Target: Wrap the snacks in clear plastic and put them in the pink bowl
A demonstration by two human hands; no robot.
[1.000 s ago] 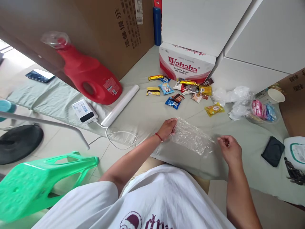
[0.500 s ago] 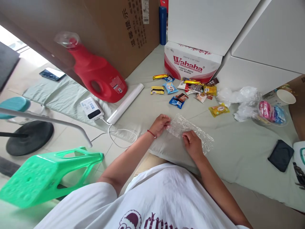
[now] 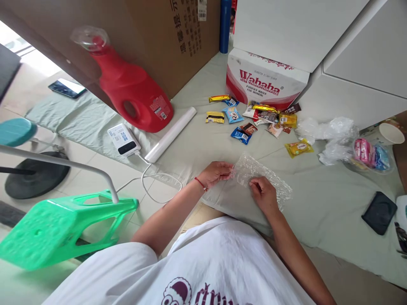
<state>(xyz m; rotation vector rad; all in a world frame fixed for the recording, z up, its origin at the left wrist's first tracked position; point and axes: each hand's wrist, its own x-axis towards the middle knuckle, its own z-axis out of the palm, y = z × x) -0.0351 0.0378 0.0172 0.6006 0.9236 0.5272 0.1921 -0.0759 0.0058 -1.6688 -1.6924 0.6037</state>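
Observation:
A crinkled clear plastic bag (image 3: 270,171) lies between my hands at the near side of the cloth-covered surface. My left hand (image 3: 218,173), with a red string on its wrist, pinches the bag's left end. Closed fingers of my right hand (image 3: 263,192) grip its near edge. Beyond the bag lie several small wrapped snacks: a yellow packet (image 3: 215,117), a light blue packet (image 3: 233,114), a dark blue packet (image 3: 241,135) and, off to the right, a yellow-green packet (image 3: 299,148).
A Wahaha water carton (image 3: 263,82) stands behind the snacks. To the left are a red jug (image 3: 136,97), a white tube (image 3: 171,134), a power bank (image 3: 123,140) and a green stool (image 3: 54,228). Crumpled plastic (image 3: 337,131), a round tub (image 3: 372,154) and a black pouch (image 3: 379,212) lie right.
My left hand has shifted slightly down and right, its fingers straighter along the bag's end. The right hand still grips the bag. The whole view has shifted a little.

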